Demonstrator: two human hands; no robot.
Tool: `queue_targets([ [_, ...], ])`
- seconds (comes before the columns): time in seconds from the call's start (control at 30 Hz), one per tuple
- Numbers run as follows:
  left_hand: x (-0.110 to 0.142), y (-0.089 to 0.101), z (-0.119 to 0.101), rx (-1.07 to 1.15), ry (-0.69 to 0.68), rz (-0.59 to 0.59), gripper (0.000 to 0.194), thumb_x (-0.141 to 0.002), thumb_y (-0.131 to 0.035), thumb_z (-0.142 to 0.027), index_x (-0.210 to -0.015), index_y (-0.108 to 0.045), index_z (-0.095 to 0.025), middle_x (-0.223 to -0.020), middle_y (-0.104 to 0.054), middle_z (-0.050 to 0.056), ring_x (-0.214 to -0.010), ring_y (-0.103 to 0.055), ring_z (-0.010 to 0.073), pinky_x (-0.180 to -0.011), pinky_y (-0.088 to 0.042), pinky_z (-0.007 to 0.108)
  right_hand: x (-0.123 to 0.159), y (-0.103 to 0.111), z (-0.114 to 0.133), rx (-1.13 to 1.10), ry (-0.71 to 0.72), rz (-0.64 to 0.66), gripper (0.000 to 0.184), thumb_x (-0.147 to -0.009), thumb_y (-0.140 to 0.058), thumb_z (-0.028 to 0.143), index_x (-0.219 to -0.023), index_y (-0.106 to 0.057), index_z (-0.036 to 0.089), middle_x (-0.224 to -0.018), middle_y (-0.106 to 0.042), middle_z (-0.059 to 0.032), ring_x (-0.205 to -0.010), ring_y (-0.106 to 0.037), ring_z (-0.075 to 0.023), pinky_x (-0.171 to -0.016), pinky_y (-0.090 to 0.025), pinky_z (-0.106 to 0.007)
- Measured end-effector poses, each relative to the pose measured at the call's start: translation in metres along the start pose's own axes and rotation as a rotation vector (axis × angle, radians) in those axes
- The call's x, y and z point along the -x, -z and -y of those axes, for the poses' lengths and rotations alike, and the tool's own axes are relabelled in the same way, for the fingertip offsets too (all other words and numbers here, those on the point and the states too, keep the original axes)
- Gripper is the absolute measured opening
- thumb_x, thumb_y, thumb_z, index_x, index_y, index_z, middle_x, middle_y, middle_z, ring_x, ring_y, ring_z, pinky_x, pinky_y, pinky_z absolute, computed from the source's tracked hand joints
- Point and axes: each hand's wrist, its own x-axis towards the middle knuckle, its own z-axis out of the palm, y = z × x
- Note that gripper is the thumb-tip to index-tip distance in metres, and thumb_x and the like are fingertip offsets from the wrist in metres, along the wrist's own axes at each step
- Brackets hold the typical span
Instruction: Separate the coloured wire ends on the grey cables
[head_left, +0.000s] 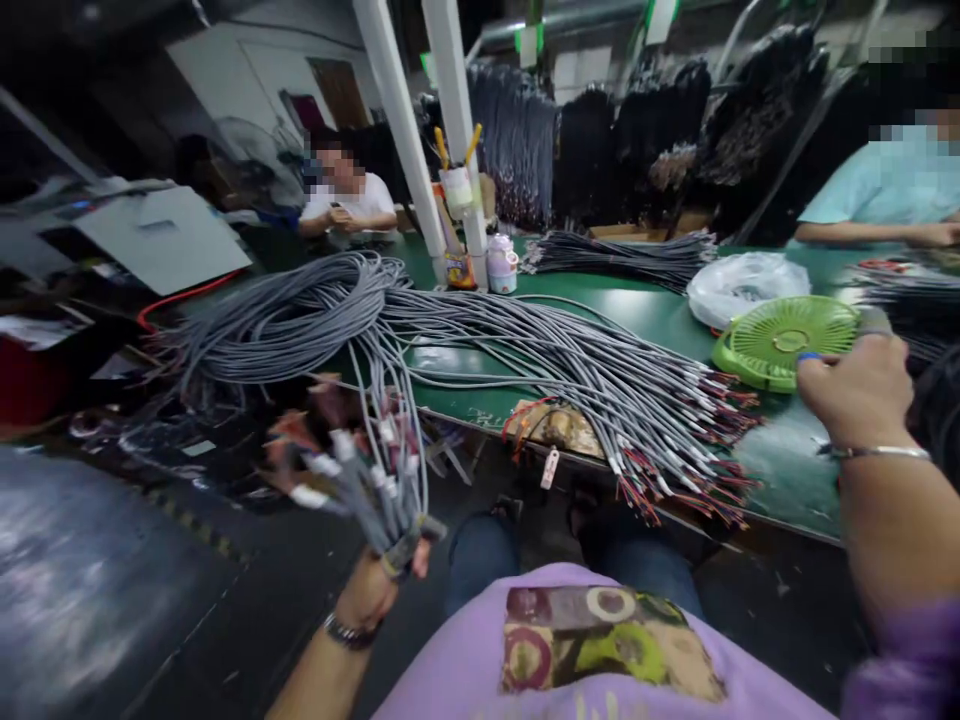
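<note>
Clamping a bunch of grey cables in the left hand, low before the near edge of the table, with fingers closed around it and with white bands and reddish wire ends pointing up and to the left, partly blurred. Holding the right hand well out to the right, just beside a green fan; cannot tell, through the blur, whether with fingers apart, together or closed on something. Wearing a band on each wrist and a purple shirt. Seeing on the tabletop, at left, a big coil of grey cable and, from the middle to the right, a spread with red wire ends near the edge. Noting farther back a dark bundle, a clear bag behind the fan, and a small cup beside a white post. Facing, across the table, a person in white at left and another in light blue at right, with cables hung up in a row behind.
</note>
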Motion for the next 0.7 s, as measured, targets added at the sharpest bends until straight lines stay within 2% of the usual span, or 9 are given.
queue_targets([
  [0.07, -0.018, -0.011, 0.011, 0.017, 0.018, 0.116, 0.059, -0.071, -0.057, -0.072, -0.062, -0.058, -0.014, -0.051, -0.050, 0.000, -0.049, -0.045, 0.0104, -0.051, -0.040, 0.026, 0.035, 0.014, 0.024, -0.093, 0.214, -0.007, 0.054, -0.085, -0.059, 0.028, -0.135, -0.045, 0.012, -0.117, -0.055, -0.0257, -0.105, -0.057, -0.0263, -0.072, -0.039, -0.038],
  [0.17, -0.039, -0.030, 0.019, -0.023, 0.022, 0.258, 0.059, -0.072, -0.056, -0.073, -0.065, -0.058, -0.014, -0.051, -0.050, 0.000, -0.048, -0.045, 0.0097, -0.054, -0.040, 0.026, 0.102, 0.031, 0.052, -0.363, 0.598, 0.136, 0.038, -0.084, -0.055, 0.028, -0.121, -0.059, 0.022, -0.085, -0.064, -0.0137, -0.076, -0.061, -0.0223, -0.066, -0.045, -0.036],
  [0.23, -0.049, -0.043, 0.022, -0.076, -0.015, 0.295, 0.058, -0.077, -0.052, -0.070, -0.059, -0.055, -0.015, -0.051, -0.051, 0.001, -0.050, -0.047, 0.0105, -0.058, -0.041, 0.026, 0.151, 0.037, 0.067, -0.609, 0.988, 0.478, 0.035, -0.086, -0.053, 0.031, -0.119, -0.061, 0.025, -0.091, -0.066, -0.0122, -0.082, -0.063, -0.0226, -0.070, -0.049, -0.035],
  [0.27, -0.051, -0.048, 0.023, -0.104, -0.038, 0.306, 0.058, -0.079, -0.051, -0.068, -0.056, -0.054, -0.015, -0.051, -0.052, 0.002, -0.051, -0.048, 0.0110, -0.059, -0.041, 0.027, 0.175, 0.037, 0.074, -0.671, 1.118, 0.700, 0.032, -0.085, -0.055, 0.031, -0.116, -0.063, 0.026, -0.093, -0.066, -0.0110, -0.084, -0.063, -0.0217, -0.072, -0.051, -0.033],
  [0.3, -0.053, -0.053, 0.024, -0.133, -0.056, 0.314, 0.056, -0.081, -0.051, -0.065, -0.055, -0.053, -0.015, -0.051, -0.053, 0.002, -0.052, -0.049, 0.0116, -0.060, -0.041, 0.027, 0.197, 0.035, 0.082, -0.682, 1.164, 0.910, 0.029, -0.086, -0.055, 0.030, -0.113, -0.065, 0.026, -0.092, -0.067, -0.0096, -0.084, -0.063, -0.0205, -0.073, -0.051, -0.031],
  [0.37, -0.053, -0.061, 0.027, -0.204, -0.076, 0.342, 0.050, -0.082, -0.053, -0.059, -0.059, -0.056, -0.015, -0.054, -0.055, 0.002, -0.054, -0.051, 0.0126, -0.060, -0.041, 0.026, 0.232, 0.026, 0.096, -0.719, 1.133, 1.196, 0.023, -0.088, -0.053, 0.031, -0.103, -0.069, 0.024, -0.083, -0.068, -0.0063, -0.075, -0.062, -0.0178, -0.069, -0.051, -0.027],
  [0.43, -0.050, -0.065, 0.029, -0.350, -0.118, 0.386, 0.038, -0.081, -0.058, -0.051, -0.070, -0.062, -0.015, -0.061, -0.060, 0.002, -0.059, -0.054, 0.0141, -0.060, -0.040, 0.025, 0.257, 0.012, 0.106, -0.737, 0.995, 1.305, 0.023, -0.088, -0.051, 0.033, -0.090, -0.070, 0.021, -0.072, -0.066, -0.0040, -0.065, -0.059, -0.0159, -0.062, -0.050, -0.025],
  [0.53, -0.044, -0.064, 0.033, -0.623, -0.207, 0.447, 0.017, -0.077, -0.062, -0.034, -0.085, -0.066, -0.020, -0.074, -0.067, 0.000, -0.070, -0.060, 0.0169, -0.063, -0.038, 0.025, 0.278, -0.009, 0.111, -0.778, 0.788, 1.289, 0.026, -0.087, -0.050, 0.033, -0.077, -0.069, 0.018, -0.066, -0.063, -0.0042, -0.063, -0.056, -0.0154, -0.057, -0.047, -0.024],
  [0.7, -0.040, -0.059, 0.033, -0.725, -0.219, 0.509, 0.018, -0.079, -0.058, -0.029, -0.093, -0.067, -0.024, -0.083, -0.070, 0.000, -0.077, -0.063, 0.0191, -0.065, -0.038, 0.025, 0.297, -0.027, 0.103, -0.781, 0.570, 1.212, 0.023, -0.081, -0.054, 0.030, -0.064, -0.062, 0.016, -0.055, -0.055, -0.0012, -0.051, -0.046, -0.0105, -0.045, -0.038, -0.020],
])
